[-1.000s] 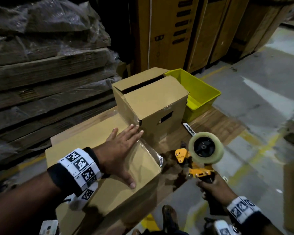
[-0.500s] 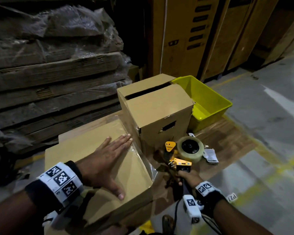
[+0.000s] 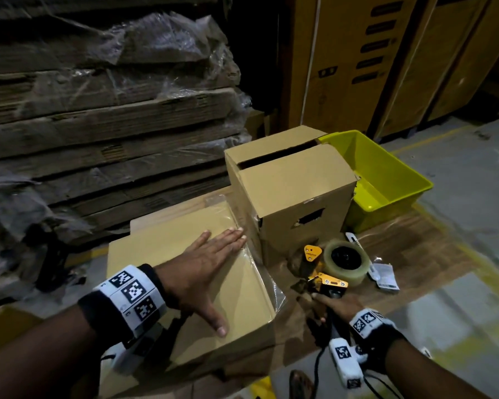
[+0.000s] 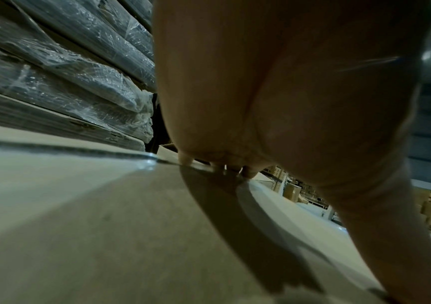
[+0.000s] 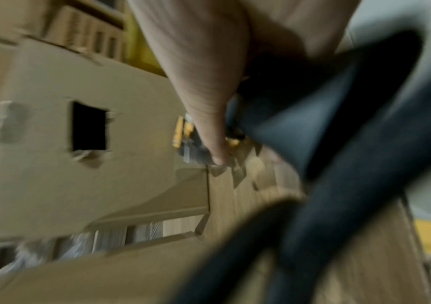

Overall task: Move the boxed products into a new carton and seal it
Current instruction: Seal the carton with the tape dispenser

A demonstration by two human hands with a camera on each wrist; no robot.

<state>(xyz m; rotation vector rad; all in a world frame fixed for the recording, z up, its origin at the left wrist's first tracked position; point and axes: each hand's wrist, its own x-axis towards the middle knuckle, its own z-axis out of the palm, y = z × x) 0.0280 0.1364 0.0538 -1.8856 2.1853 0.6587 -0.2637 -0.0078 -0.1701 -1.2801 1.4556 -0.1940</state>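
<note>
From the head view I counted two cartons: my left hand (image 3: 202, 272) lay flat, fingers straight, on the closed carton (image 3: 167, 254); beyond its fingertips stood the taller carton (image 3: 294, 191), flaps ajar, contents hidden. One empty yellow bin (image 3: 386, 180) sat past it. My right hand (image 3: 339, 305) gripped one tape dispenser (image 3: 340, 263) on the tabletop (image 3: 432, 254).

The left wrist view showed straight fingers (image 4: 248, 174) pressing cardboard.

The right wrist view was blurred; the hand wrapped a dark handle (image 5: 300, 123).

cartons: 2 – flat taped one (image 3: 162, 254), upright one (image 3: 294, 197) | tape dispenser (image 3: 333, 269): 1 | yellow bin (image 3: 386, 180): 1 | box cutter (image 3: 353, 239): 1 | paper label (image 3: 386, 276): 1 | hands: 2 – left (image 3: 198, 279), right (image 3: 339, 305)
</note>
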